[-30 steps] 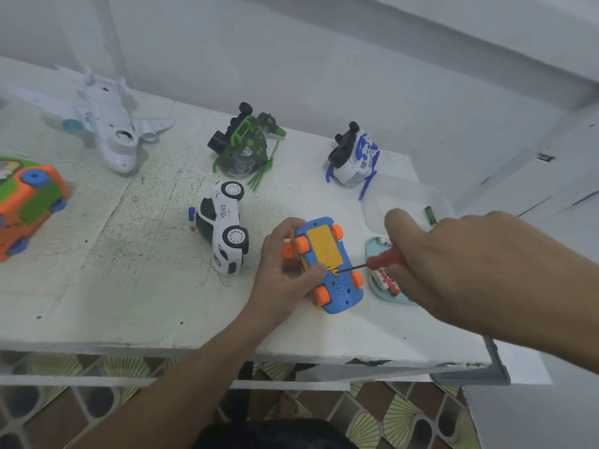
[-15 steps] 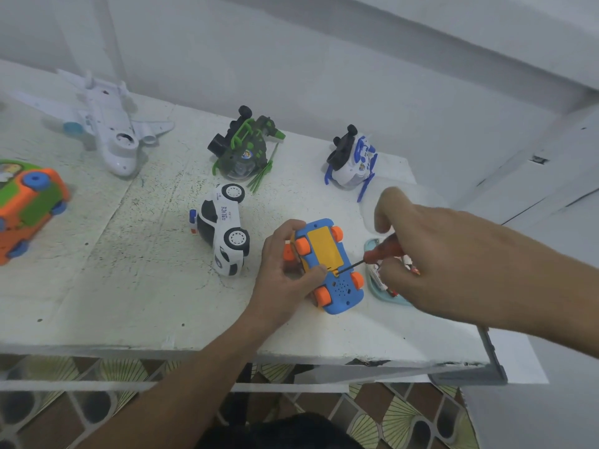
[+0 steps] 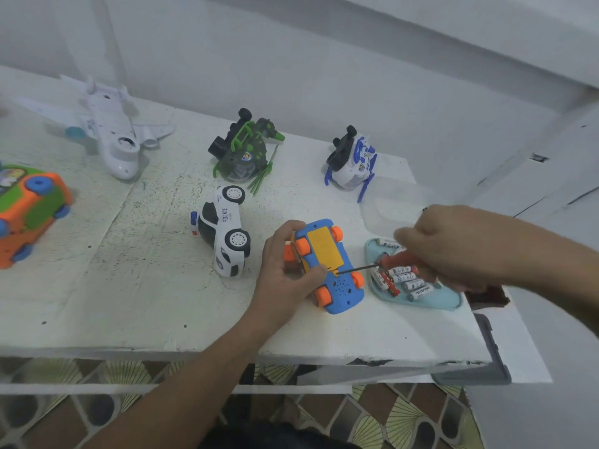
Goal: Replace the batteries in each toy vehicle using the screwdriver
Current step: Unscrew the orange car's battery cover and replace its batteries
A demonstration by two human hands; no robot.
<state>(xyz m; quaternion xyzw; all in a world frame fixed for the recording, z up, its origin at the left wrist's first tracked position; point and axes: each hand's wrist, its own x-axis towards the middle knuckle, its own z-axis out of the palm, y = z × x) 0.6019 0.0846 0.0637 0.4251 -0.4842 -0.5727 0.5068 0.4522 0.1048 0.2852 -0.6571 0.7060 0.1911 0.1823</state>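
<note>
Worktop: a white, speckled slab is carrying all the toys.
Orange and green car: is lying at the worktop's left edge, untouched.
White plane: is sitting toward the far left corner, belly up as far as I can tell.
Green and black vehicle: is resting tipped over near the far edge.
Police car: is lying on its side around the middle of the worktop, just left of the left hand.
Left hand: is gripping the blue car, fingers curled round its side and thumb pressing beside the cover.
Blue car: is lying wheels up toward the near edge, its yellow battery cover facing up and closed.
Blue and white vehicle: is lying overturned near the far edge.
Screwdriver: its tip is sitting at the cover's near end, where the screw is likely to be.
Battery tray: is lying near the right edge, holding several batteries.
Right hand: is pinching the screwdriver's red handle above the tray.
Step in hand: apparently working the cover screw on the blue car.
Next move: keeping the tip seated and the car steady while turning, then lifting the cover to reach the cells.
</note>
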